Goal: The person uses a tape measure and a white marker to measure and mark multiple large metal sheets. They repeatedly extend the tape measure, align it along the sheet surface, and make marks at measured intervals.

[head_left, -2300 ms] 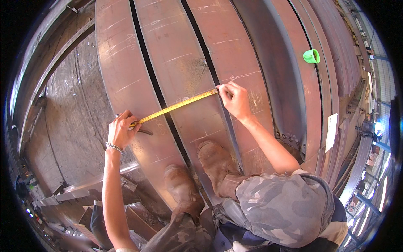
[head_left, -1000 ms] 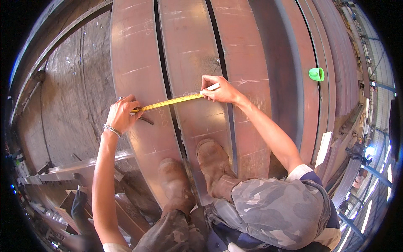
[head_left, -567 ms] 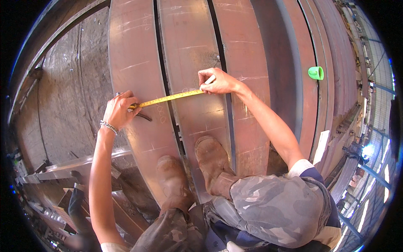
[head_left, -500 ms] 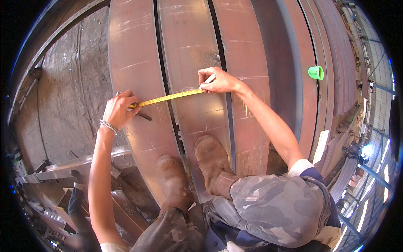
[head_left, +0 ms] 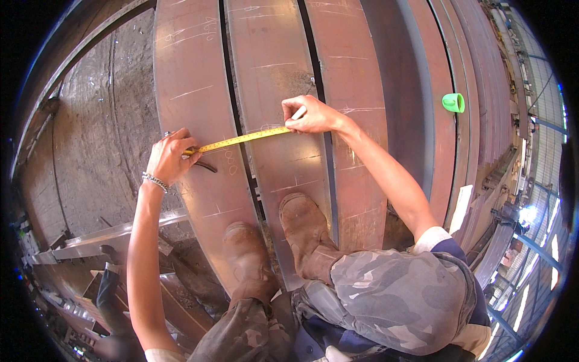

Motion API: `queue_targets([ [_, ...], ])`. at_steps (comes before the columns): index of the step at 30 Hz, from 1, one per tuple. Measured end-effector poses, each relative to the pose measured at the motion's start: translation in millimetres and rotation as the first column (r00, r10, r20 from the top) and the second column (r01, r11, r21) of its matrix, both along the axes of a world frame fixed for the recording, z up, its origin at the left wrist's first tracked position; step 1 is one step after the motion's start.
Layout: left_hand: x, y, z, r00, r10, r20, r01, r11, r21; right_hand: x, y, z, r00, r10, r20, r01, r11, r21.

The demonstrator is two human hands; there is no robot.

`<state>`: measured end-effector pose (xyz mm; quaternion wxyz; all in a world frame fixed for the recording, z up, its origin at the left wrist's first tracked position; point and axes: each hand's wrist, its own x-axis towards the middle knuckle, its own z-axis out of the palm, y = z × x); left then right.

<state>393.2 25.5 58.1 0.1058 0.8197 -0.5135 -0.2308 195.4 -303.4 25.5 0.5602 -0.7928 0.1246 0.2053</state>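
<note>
We stretch our left arm (head_left: 143,259) and right arm (head_left: 389,175) forward, left hand (head_left: 170,155) gripping with bent fingers (head_left: 186,143), right hand (head_left: 313,116) curled, pinching.

Your left hand (head_left: 170,157) grips yellow measuring tape (head_left: 241,139); your right hand (head_left: 316,116), holding white stick (head_left: 299,113), touches its right end. Tape crosses gap (head_left: 230,72) between metal plates (head_left: 271,45).

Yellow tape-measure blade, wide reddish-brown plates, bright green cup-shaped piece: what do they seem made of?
Yellow, ribbon-like tape-measure blade: probably painted thin steel, since it runs straight with dark graduations.
Wide, flat reddish-brown plates: likely steel, bare or primed, from the dull sheen and mottled rusty tint.
Bright green, cup-shaped piece: perhaps smooth plastic, judging by its even colour; painted metal remains possible.
</note>
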Motion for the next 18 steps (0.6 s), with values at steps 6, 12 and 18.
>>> queue_targets([
  [6,0,-1,1,1.000,-0.006,0.008,0.006,1.000,0.014,0,0,2,1.000,-0.005,-0.008,0.005,1.000,0.015],
  [12,1,0,1,1.000,-0.010,0.007,0.010,1.000,0.008,-1,3,3,0.999,-0.002,0.048,0.003,1.000,-0.028],
  [18,1,0,-2,1.000,0.004,0.000,-0.004,1.000,0.007,5,19,3,0.912,-0.044,0.408,0.215,0.899,-0.382],
])
